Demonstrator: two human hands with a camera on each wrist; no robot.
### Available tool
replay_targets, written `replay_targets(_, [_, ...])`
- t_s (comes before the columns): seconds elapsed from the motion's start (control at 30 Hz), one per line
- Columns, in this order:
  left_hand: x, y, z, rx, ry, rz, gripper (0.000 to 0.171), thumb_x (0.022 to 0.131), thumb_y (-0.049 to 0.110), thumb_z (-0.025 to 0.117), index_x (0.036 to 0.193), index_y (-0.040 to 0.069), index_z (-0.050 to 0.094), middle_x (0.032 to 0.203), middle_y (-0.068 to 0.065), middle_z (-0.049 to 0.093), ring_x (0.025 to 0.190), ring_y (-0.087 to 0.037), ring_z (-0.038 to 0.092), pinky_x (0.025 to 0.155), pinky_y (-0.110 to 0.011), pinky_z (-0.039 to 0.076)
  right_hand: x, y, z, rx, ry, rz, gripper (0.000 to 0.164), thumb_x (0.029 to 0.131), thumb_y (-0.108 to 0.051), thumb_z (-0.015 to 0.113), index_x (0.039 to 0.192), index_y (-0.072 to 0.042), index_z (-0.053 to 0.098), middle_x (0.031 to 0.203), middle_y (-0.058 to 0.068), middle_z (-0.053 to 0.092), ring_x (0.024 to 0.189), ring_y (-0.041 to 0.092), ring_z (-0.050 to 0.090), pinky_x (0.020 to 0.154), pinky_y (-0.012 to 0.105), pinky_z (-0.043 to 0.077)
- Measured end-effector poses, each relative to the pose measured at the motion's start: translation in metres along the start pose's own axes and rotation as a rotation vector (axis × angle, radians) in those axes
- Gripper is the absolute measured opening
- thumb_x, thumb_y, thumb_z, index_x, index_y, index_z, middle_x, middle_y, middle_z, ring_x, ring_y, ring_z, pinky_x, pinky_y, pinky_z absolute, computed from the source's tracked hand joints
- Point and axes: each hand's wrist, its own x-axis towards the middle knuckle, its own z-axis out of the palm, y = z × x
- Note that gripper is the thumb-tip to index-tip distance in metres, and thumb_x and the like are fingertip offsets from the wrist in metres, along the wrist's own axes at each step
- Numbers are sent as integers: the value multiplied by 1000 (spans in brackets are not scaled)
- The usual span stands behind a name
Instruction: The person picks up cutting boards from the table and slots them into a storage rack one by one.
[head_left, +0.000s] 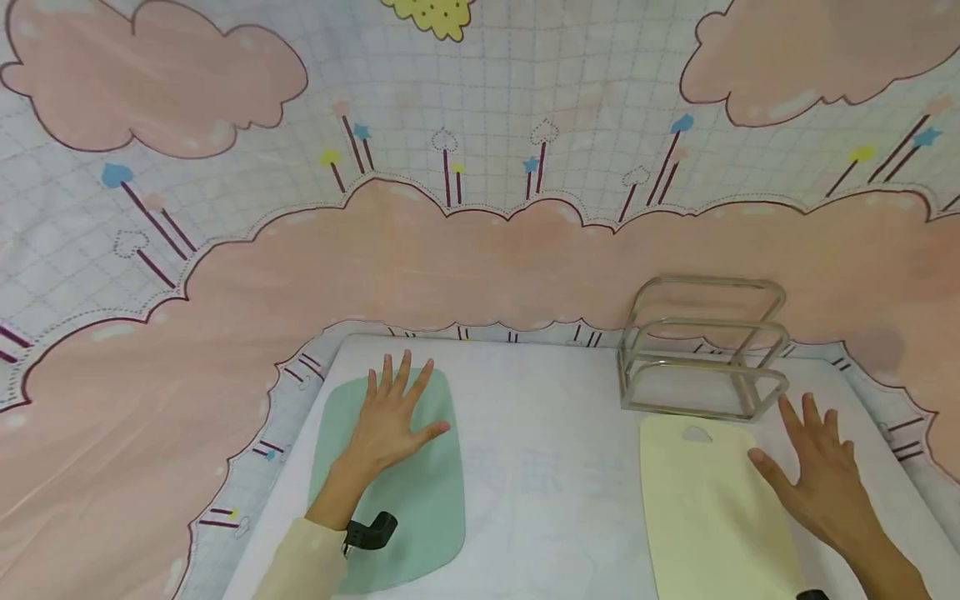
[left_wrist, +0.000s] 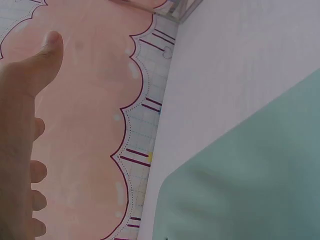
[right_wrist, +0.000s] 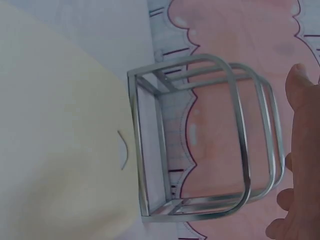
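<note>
Head view shows the left hand (head_left: 390, 417) flat, fingers spread, on the green board (head_left: 420, 508) at the bench's (head_left: 540, 467) left. Right hand (head_left: 821, 479) lies spread, thumb at the yellow board's (head_left: 712, 508) right edge, just before the metal rack (head_left: 701, 350). Bare bench separates the boards.

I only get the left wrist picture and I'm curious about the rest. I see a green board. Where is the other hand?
Observer: The right hand lies open, its thumb at the right edge of a yellow board.
Operator: Is anything else there?
Observer: A metal rack stands just behind the yellow board, with nothing in its slots.
Operator: And on my side?
Observer: The left hand rests flat on the green board, fingers spread.
</note>
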Motion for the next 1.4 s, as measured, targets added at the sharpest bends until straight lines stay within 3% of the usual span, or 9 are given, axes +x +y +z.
replay_targets(0.13, [3,7,6,0,-19,6,99,81,84,17,154,17,22,156,-21,13,140,-47,3,109,-64,5,-2,1,2,27,12,11,77,97,-29,54,154,-8,6,154,29,-6,135,48,-18,96,72,-13])
replay_targets(0.6, [26,35,25,-57,-8,63,97,81,84,12,154,20,22,156,-20,14,141,-44,2,110,-62,6,-1,9,4,102,12,83,74,100,-28,46,153,-5,0,153,26,-14,133,48,-23,93,72,-17])
replay_targets(1.17, [53,80,55,-133,-66,122,100,79,84,8,155,19,17,158,-16,8,144,-34,-1,113,-55,8,13,10,5,167,39,80,73,99,-27,46,154,-7,1,155,23,-12,134,47,-22,92,73,-15])
replay_targets(1.4, [59,95,62,-192,-65,143,101,79,85,8,155,18,17,158,-15,8,144,-32,1,114,-51,9,16,12,6,173,42,105,72,100,-29,44,154,-9,0,156,21,-12,135,47,-19,91,78,-8])
